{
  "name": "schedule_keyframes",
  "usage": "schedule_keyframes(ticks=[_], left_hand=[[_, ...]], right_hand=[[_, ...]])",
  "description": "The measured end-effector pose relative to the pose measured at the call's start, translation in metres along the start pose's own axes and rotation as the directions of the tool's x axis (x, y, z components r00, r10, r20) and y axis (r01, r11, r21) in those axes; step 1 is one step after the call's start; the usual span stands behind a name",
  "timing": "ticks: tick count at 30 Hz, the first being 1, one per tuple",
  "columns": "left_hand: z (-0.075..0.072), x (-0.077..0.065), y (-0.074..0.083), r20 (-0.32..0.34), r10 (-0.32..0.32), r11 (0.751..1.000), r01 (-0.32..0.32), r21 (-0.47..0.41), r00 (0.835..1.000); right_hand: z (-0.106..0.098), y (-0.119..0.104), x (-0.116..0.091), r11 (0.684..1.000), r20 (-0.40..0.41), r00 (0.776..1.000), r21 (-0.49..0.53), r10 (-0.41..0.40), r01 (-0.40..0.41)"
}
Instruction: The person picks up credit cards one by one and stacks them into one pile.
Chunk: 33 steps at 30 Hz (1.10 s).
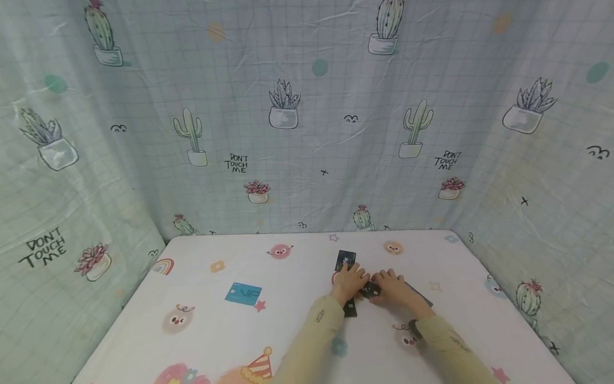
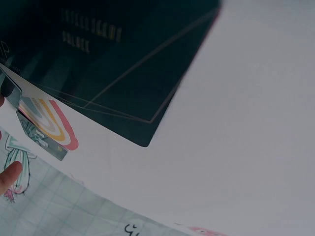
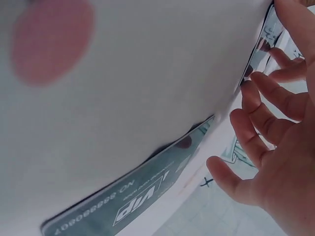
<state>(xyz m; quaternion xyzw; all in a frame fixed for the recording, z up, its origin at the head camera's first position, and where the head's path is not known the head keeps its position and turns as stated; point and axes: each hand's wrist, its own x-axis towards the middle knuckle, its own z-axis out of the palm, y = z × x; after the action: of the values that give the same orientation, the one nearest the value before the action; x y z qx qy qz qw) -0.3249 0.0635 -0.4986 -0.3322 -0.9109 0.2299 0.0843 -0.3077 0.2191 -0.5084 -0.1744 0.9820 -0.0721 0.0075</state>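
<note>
In the head view a small black card [image 1: 371, 289] sits between the two hands, close over the table. My left hand [image 1: 349, 284] grips its left end, with fingers at the far edge and thumb at the near one. My right hand [image 1: 392, 289] holds the other end; in the right wrist view its thumb and fingertips [image 3: 244, 88] meet the card's edge [image 3: 258, 46]. Further dark cards lie around them: one beyond the left hand [image 1: 346, 258], one under the left wrist [image 1: 350, 308], and one marked VIP beside the right wrist [image 3: 147, 191].
A blue VIP card [image 1: 243, 294] lies on the table's left half. The white table cover [image 1: 297, 266] bears printed cartoon faces and stars. A cactus-print curtain [image 1: 326, 144] rises behind and at both sides.
</note>
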Motion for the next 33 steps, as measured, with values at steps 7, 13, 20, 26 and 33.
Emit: schedule_keyframes(ticks=[7, 13, 20, 26, 33], left_hand=[[0.0, 0.0, 0.001, -0.001, 0.002, 1.0, -0.002, 0.0, 1.0], [-0.001, 0.0, -0.001, -0.016, 0.003, 1.0, -0.003, 0.02, 1.0], [-0.001, -0.001, -0.001, -0.018, -0.002, 1.0, 0.003, 0.02, 1.0], [0.002, 0.002, 0.001, -0.003, -0.021, 0.999, 0.021, 0.028, 1.0], [0.01, 0.006, 0.001, -0.024, -0.014, 1.0, 0.015, 0.018, 1.0]], right_hand=[[-0.006, -0.005, 0.0, 0.997, 0.022, 1.0, 0.082, -0.008, 0.006], [-0.002, -0.002, 0.0, 0.999, 0.015, 1.0, 0.025, 0.021, -0.021], [-0.002, 0.003, 0.004, 0.995, 0.059, 0.996, 0.077, 0.066, -0.071], [-0.005, 0.003, 0.007, 0.994, 0.083, 0.995, 0.091, 0.056, -0.064], [-0.006, 0.001, 0.006, 0.995, 0.065, 0.997, 0.079, 0.05, -0.055]])
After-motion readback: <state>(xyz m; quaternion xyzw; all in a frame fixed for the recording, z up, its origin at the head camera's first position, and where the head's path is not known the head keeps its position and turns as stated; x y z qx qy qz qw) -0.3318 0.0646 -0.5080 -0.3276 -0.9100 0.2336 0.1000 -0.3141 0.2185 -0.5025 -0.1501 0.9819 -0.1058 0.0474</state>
